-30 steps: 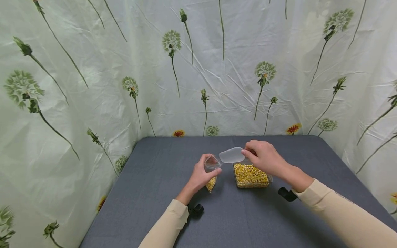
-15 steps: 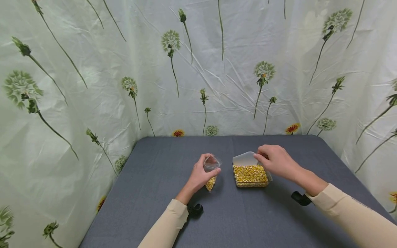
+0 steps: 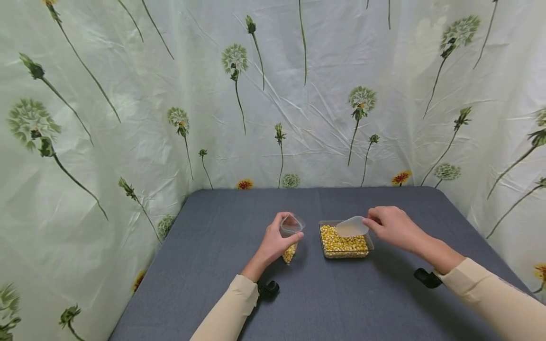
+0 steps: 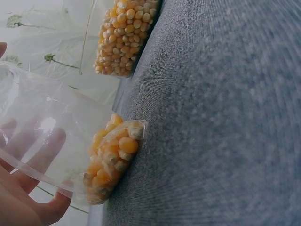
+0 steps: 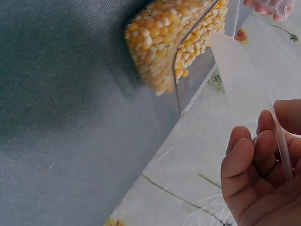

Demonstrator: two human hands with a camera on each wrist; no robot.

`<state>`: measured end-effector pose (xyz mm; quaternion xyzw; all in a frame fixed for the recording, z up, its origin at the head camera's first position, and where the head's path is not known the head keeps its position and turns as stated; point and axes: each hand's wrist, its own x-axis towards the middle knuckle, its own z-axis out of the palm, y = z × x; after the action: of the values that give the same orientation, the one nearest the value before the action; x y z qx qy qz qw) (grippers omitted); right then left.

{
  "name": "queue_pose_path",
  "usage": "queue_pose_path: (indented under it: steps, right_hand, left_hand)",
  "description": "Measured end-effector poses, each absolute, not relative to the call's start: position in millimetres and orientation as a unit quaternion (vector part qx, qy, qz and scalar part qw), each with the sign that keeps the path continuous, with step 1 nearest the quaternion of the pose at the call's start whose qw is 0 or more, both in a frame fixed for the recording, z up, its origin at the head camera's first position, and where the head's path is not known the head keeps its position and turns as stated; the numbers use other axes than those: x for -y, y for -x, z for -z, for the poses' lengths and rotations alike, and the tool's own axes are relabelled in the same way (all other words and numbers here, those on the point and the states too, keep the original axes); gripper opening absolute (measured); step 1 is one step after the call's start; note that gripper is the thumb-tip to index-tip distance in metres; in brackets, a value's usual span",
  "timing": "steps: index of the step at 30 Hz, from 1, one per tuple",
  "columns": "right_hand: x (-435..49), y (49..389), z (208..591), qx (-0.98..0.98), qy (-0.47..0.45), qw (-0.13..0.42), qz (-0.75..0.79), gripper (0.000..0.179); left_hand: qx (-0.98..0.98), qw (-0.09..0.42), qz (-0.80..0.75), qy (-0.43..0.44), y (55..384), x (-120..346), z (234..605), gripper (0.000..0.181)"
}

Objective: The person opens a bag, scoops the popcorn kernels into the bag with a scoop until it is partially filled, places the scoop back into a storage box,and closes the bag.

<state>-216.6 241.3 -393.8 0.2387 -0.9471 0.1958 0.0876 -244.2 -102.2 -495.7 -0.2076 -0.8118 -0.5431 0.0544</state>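
Observation:
My left hand (image 3: 276, 240) holds a clear plastic bag (image 4: 61, 106) by its sides, its mouth spread wide. Corn kernels (image 4: 110, 157) fill the bottom of the bag, which stands on the cloth. In my right hand (image 3: 394, 228) is a translucent white scoop (image 3: 352, 227), its handle pinched between thumb and fingers. The scoop's tip reaches over the kernels inside a clear rectangular container (image 3: 325, 255), right at their surface. Loose yellow corn (image 5: 162, 30) fills much of that container, seen through its wall in the right wrist view.
A dark grey cloth (image 3: 222, 227) covers the table under the bag and container. Behind and to the sides hangs a pale curtain (image 3: 192, 57) printed with dandelions. A black wrist mount (image 3: 428, 278) sits below my right sleeve, another below the left.
My right hand has drawn the scoop away from the bag's mouth, rightward and down to the corn in the container. My left hand and the bag have stayed nearly still.

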Motion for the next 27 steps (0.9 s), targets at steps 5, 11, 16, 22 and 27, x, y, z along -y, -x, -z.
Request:
queue_pose_path:
  steps: [5,11,16,22,27]
  right_hand:
    - [-250,216,394,0.951,-0.229,0.081,-0.191,0.037]
    - [-256,217,392,0.952,-0.226,0.08,-0.19,0.036]
    - [-257,217,392,0.954,-0.223,0.072,-0.189,0.036]
    - [-257,218,391,0.957,-0.216,0.065,-0.182,0.034]
    - [-256,219,392,0.961,-0.206,0.052,-0.177,0.034]
  left_hand:
    - [0.811,0.056,0.544,0.208,243,102,496,0.051]
    - [0.812,0.057,0.543,0.208,244,102,496,0.052]
    - [0.812,0.059,0.541,0.21,243,102,496,0.052]
    - [0.814,0.061,0.538,0.209,243,102,496,0.052]
    - [0.816,0.059,0.535,0.209,244,102,497,0.052]
